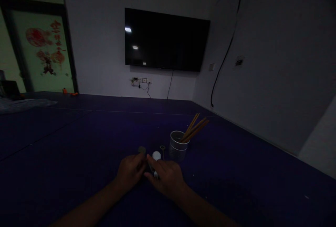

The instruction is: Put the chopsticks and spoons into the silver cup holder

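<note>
My left hand [130, 172] is closed, thumb and fingers pinched together; what they hold, if anything, is too dark to name. A small flat greenish-grey piece [141, 149] shows just beyond its fingertips. Close beside it, my right hand [168, 178] curls its thumb and index finger around something small, partly hidden, with a whitish bit [156, 175] showing between them. A round white object [156, 155] sits just past the right fingers. Next to that lies a thin tool with a ring-like end [162, 148], its lower part hidden behind my right hand.
A grey metal cup [177, 151] stands right of the hands, with several wooden sticks [194, 129] leaning out of it. Small pale specks dot the dark purple surface [105, 132]. Farther off are a wall-mounted television [166, 40], a hanging black cable [223, 61] and small orange objects [74, 94].
</note>
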`<move>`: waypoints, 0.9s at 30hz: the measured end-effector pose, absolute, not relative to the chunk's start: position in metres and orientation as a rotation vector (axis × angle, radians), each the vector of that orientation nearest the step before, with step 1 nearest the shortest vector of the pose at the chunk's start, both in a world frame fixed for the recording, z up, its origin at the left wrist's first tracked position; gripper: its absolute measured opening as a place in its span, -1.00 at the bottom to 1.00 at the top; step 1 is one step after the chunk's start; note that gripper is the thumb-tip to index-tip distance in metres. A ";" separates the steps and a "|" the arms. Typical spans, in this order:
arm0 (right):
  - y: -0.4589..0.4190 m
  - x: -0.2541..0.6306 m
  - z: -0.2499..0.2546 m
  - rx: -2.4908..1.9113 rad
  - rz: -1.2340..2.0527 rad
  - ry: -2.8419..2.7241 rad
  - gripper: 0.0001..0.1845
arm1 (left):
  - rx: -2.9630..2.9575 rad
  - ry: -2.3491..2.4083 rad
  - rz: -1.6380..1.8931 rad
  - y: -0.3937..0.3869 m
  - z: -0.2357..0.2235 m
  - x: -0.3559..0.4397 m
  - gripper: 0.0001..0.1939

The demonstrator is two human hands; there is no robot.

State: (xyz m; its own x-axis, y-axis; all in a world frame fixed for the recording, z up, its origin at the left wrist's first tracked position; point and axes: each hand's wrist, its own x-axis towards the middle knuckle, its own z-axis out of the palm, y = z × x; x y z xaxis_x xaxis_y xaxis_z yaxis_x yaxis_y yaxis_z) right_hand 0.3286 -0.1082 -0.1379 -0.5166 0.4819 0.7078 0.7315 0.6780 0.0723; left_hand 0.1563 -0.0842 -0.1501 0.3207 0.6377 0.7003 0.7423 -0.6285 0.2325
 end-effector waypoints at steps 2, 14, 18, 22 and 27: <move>-0.108 0.329 -0.138 -0.908 -0.502 -2.237 -0.55 | -2.438 -1.178 -1.177 -0.085 -0.151 0.156 -0.79; -0.104 0.331 -0.138 -0.824 -0.572 -2.205 -0.63 | -2.408 -0.966 -1.233 -0.092 -0.149 0.157 -0.74; -0.103 0.332 -0.134 -0.778 -0.601 -2.185 -0.66 | -2.402 -1.027 -1.253 -0.092 -0.148 0.156 -0.75; -0.102 0.334 -0.135 -0.753 -0.603 -2.189 -0.68 | -2.382 -1.123 -1.240 -0.092 -0.146 0.157 -0.74; -0.101 0.336 -0.138 -0.688 -0.566 -2.198 -0.68 | -2.422 -1.192 -1.176 -0.091 -0.147 0.159 -0.73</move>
State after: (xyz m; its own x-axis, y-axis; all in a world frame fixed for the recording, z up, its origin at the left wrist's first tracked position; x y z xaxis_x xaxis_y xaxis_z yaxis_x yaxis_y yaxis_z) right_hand 0.3359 -0.1006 -0.1383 -0.5736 0.2959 0.7639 0.6281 0.7574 0.1782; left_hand 0.1586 -0.0914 -0.1466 0.3594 0.5814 0.7299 0.7376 -0.6562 0.1594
